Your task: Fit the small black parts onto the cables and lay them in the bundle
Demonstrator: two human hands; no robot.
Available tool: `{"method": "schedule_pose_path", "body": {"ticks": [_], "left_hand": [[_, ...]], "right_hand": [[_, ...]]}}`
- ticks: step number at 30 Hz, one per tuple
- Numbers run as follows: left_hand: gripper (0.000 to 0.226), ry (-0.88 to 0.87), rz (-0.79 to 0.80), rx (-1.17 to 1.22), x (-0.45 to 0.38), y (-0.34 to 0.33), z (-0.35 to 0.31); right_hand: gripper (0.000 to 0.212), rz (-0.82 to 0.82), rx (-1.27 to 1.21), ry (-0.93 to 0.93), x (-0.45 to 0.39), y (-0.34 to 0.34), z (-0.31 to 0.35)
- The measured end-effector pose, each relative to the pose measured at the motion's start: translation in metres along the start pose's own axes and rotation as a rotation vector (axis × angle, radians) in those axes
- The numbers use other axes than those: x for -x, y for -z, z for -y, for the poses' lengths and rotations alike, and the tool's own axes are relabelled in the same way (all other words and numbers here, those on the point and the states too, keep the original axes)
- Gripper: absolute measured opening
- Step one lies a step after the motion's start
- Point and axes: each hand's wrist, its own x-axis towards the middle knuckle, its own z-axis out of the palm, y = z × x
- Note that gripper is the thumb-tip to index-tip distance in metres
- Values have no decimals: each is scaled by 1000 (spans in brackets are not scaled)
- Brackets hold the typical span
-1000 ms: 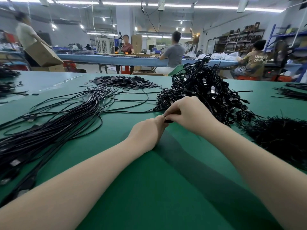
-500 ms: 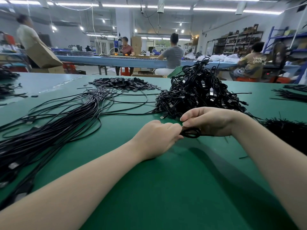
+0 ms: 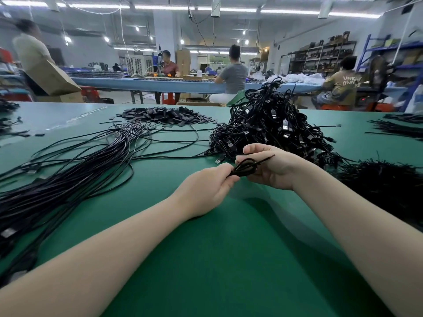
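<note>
Left hand point(image 3: 206, 188): pinching thin black coiled cable point(image 3: 243, 167).
Right hand point(image 3: 272, 167): gripping same coil.
Tangled black cable heap point(image 3: 270, 126): 12 o'clock, green tabletop point(image 3: 229, 259).

Green table point(image 3: 229, 259): bare mat lay open near the body, between the forearms. Loose cable bundle point(image 3: 68, 179) barred the left; tangled cable heap point(image 3: 270, 124) stood ahead right; small black parts pile point(image 3: 164, 115) lay beyond; dark strands point(image 3: 384, 184) blocked the right.

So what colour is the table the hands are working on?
Green. The table has a plain green top, shown best in the head view, the only one here.
</note>
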Motion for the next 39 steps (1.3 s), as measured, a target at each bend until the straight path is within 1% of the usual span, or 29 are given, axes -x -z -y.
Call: {"method": "schedule_pose_path", "body": {"ticks": [3, 6, 7, 9, 10, 11, 12, 13, 14, 15, 16, 17, 18, 19, 20, 21, 22, 23, 24, 25, 26, 28, 30, 35, 37, 39], "left_hand": [[24, -29, -15, -26, 2, 0, -1], [24, -22, -7, -29, 2, 0, -1], [25, -19, 3, -38, 1, 0, 0], [25, -19, 27, -73, 0, -1, 0], [26, -16, 37, -90, 0, -2, 1], [28, -9, 40, -99, 0, -2, 2], [29, 1, 38, -99, 0, -3, 3], [30, 16, 32, -90, 0, -4, 4], [31, 32, 25, -76, -1, -5, 5], [32, 46, 20, -63, -1, -5, 6], [32, 53, 18, -55, -1, -6, 7], [32, 53, 19, -55, -1, -6, 7], [32, 54, 21, -60, -2, -7, 8], [32, 56, 22, -68, -2, -8, 8], [32, 60, 23, -73, -2, -8, 9], [32, 65, 22, -76, -2, -8, 9], [32, 71, 22, -78, -2, -9, 10], [32, 75, 24, -79, -2, -9, 10], [33, 79, 26, -78, -2, -9, 11], [33, 83, 29, -77, -2, -9, 10], [33, 86, 31, -75, -2, -9, 10], [33, 90, 35, -76, -2, -9, 10], [33, 95, 39, -77, -2, -9, 10], [34, 119, 26, -43, -1, -10, 11], [35, 137, 15, -13, -1, -10, 12], [35, 154, 3, 10, -1, -9, 12]], "right_hand": [[24, -66, -84, 50, -2, 7, 1], [22, -109, -114, 49, 1, 14, 0], [20, -109, -83, 45, 3, 15, 0], [19, -106, 81, 56, 8, 14, 8], [21, -125, 156, 92, 12, 16, 17], [23, -172, 178, 167, 17, 18, 29], [24, -259, 132, 265, 21, 23, 44], [24, -380, 49, 374, 24, 33, 60], [29, -536, 21, 456, 25, 45, 75], [39, -709, 120, 471, 25, 59, 90], [49, -857, 318, 404, 26, 73, 101], [57, -977, 571, 307, 28, 89, 107], [57, -1053, 837, 234, 33, 103, 111], [49, -1064, 1093, 190, 39, 116, 112], [36, -1011, 1342, 108, 47, 125, 110], [26, -916, 1556, -52, 54, 130, 104], [25, -806, 1718, -259, 60, 132, 96], [31, -690, 1815, -457, 65, 134, 82], [36, -609, 1862, -591, 70, 136, 69], [41, -606, 1873, -615, 75, 138, 57], [43, -649, 1883, -571, 81, 140, 48], [39, -762, 1900, -418, 89, 145, 38], [34, -795, 1870, -366, 93, 146, 40], [28, -710, 1829, -434, 94, 146, 59], [27, -746, 1848, -419, 94, 146, 62], [29, -759, 1877, -445, 93, 144, 61]]}}
